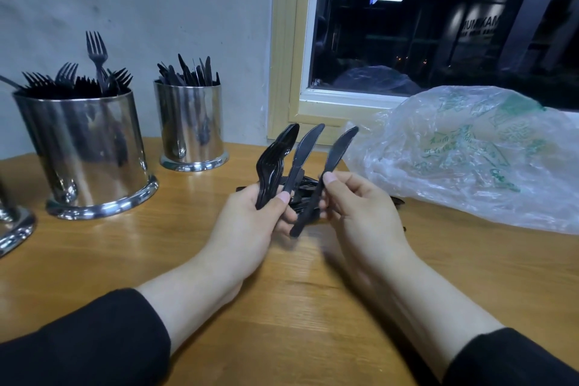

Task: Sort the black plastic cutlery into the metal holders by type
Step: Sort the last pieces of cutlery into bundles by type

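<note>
My left hand (250,216) grasps a nested stack of glossy black plastic spoons (277,163) by the handles, their rounded bowls pointing up and away from me, tilted slightly to the right. The same hand also pinches a flat black plastic knife (302,155) beside the stack, blade tip up and leaning right. My right hand (360,210) pinches a second black plastic knife (326,178) between thumb and fingers near its middle; its long axis runs diagonally, handle end low toward me, curved blade tip pointing up and to the right. All these pieces are lifted above the smooth wooden table (282,307).

Just behind my hands, a small heap of loose black plastic cutlery (305,185) lies flat on the table. To the right sits a crinkled, translucent plastic bag with green print (470,153).

On the left stands a wide, shiny cylindrical metal holder (87,153) filled with black plastic forks (97,50), tines up. Farther back, a narrower polished metal holder (191,125) holds black plastic knives (188,72), blades up. The edge of a third metal holder (12,226) shows at the far left.
</note>
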Motion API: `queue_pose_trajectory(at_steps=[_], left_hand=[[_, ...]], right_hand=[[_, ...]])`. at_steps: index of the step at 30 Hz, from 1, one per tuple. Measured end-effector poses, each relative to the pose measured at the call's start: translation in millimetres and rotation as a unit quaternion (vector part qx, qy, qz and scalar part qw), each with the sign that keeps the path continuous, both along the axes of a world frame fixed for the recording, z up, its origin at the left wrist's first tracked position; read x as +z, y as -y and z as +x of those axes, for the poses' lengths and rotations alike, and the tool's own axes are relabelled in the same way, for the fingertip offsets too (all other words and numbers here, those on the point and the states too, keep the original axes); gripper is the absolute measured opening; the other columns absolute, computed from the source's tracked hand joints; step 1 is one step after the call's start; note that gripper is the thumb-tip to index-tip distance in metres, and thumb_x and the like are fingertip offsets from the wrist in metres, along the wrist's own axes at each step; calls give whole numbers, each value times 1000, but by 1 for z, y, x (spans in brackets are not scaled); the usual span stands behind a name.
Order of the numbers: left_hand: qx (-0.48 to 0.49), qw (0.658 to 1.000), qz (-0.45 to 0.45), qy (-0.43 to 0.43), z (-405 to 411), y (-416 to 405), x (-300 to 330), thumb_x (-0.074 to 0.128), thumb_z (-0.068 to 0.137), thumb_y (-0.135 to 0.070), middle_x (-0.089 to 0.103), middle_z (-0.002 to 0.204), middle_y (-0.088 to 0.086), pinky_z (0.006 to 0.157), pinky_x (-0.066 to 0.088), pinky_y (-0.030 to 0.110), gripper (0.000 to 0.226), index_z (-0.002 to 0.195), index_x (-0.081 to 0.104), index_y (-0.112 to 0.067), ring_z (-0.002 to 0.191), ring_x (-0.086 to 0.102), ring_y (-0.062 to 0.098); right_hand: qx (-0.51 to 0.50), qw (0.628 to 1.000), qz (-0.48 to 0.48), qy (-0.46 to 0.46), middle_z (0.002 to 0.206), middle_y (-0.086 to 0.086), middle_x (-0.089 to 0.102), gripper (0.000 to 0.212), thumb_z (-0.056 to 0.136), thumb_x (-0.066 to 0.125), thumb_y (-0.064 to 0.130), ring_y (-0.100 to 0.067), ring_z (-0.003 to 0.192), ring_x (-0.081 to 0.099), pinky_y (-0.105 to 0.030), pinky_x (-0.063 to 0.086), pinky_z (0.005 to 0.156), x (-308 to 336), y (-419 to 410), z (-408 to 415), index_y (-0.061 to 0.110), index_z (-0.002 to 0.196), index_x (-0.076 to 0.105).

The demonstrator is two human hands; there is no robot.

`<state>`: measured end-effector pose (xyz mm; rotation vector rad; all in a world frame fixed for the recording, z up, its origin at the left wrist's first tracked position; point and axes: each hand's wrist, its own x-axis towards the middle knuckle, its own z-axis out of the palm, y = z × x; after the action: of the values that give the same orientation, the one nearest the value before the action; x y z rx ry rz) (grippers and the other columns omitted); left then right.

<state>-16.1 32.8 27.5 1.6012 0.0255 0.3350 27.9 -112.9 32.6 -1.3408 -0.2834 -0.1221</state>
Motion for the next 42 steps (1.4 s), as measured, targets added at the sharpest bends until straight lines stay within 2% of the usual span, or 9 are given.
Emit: queue_pose_trajectory(at_steps=[3,7,16,18,21,27,34,38,42], left_hand=[[-7,1000,-2,-1,-2,2,2,58,104,-17,77,80,5,38,35,10,17,94,71,-19,66,71,22],[-30,999,12,-12,-3,1,2,58,104,-19,76,84,12,39,34,10,15,103,72,-12,55,61,20],[-54,994,90,-29,-4,-1,2,59,104,-24,60,54,0,43,31,15,27,85,71,-9,40,44,5],[-17,995,92,-27,-1,-7,2,59,103,-29,56,54,4,48,29,21,32,80,70,-10,43,42,7],[35,998,53,-20,3,-16,3,58,104,-30,56,54,-1,50,28,26,32,86,70,-7,43,43,5],[49,998,26,-13,5,-21,4,56,105,-28,59,52,-11,43,31,14,30,96,67,-1,41,43,3],[44,999,30,-10,5,-22,3,56,105,-28,58,53,-12,43,32,13,30,96,66,-1,44,44,4],[45,999,29,-11,4,-22,4,56,105,-31,58,54,-5,53,31,28,32,92,68,-5,45,46,4],[47,998,29,-13,4,-23,4,56,104,-33,58,56,0,54,30,30,32,91,68,-6,46,46,5]], right_hand=[[0,1000,-29,8,73,-6,62,21,99,61,16,-20,72,55,-38,46,74,-3,-2,0,12,81,72],[4,997,-79,19,72,-2,67,19,97,65,17,-16,71,59,-36,50,78,-2,2,0,11,81,73],[-49,977,-195,73,59,10,58,25,97,66,28,-6,52,48,-14,40,48,4,12,2,15,75,70],[-83,953,-266,115,63,16,63,23,97,64,31,-1,58,54,-12,41,56,3,22,12,21,77,69],[-93,861,-472,164,96,14,67,7,95,67,27,-1,85,59,-8,38,72,-3,41,30,28,99,72],[-55,760,-619,191,112,5,58,22,91,68,24,-18,108,55,-38,46,96,-13,49,41,23,112,74],[-66,729,-642,228,101,5,59,8,92,64,21,-23,101,54,-44,48,89,-13,45,38,24,95,72],[-49,735,-636,232,99,10,57,3,92,64,28,-18,101,52,-43,45,92,-10,45,32,29,90,67],[-20,728,-655,203,102,16,58,12,95,62,31,-9,103,52,-40,44,95,-7,46,31,32,105,67]])
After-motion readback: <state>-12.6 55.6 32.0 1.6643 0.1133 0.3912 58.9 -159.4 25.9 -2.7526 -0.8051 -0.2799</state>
